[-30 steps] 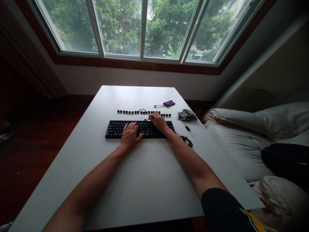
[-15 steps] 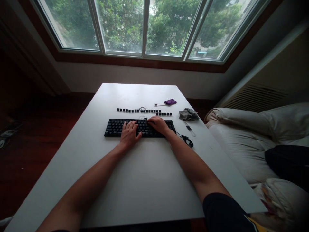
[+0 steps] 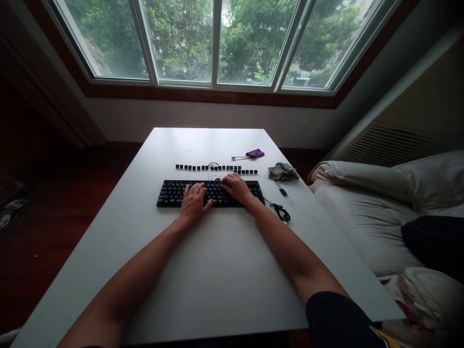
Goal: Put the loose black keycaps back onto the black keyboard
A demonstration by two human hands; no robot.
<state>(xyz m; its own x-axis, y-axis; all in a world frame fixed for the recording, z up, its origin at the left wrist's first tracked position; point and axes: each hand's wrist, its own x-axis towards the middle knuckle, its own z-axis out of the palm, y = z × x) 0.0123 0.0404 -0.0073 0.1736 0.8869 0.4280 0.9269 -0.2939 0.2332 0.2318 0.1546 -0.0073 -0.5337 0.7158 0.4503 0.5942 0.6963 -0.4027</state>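
Note:
A black keyboard (image 3: 170, 193) lies across the white table (image 3: 221, 270). My left hand (image 3: 194, 199) rests on its middle part with the fingers spread and the thumb out to the side. Over the right half, my right hand (image 3: 235, 187) is curled, its fingertips pinched together at the keys. Whatever those fingertips hold is hidden or too small to name. Behind the keyboard, several loose black keycaps (image 3: 197, 167) stand in two staggered rows. A thin wire loop (image 3: 213, 165) shows among them.
To the right lie a crumpled grey cloth (image 3: 282, 171), a small black-handled wire tool (image 3: 284, 194) and a coiled black cable (image 3: 281, 211). A purple cloth (image 3: 255, 153) and a thin white stick (image 3: 239, 157) lie farther back. A pale sofa (image 3: 351, 212) flanks the table.
The view has shifted very slightly. Both hands stay at the same places on the keyboard, and the keycap rows look the same.

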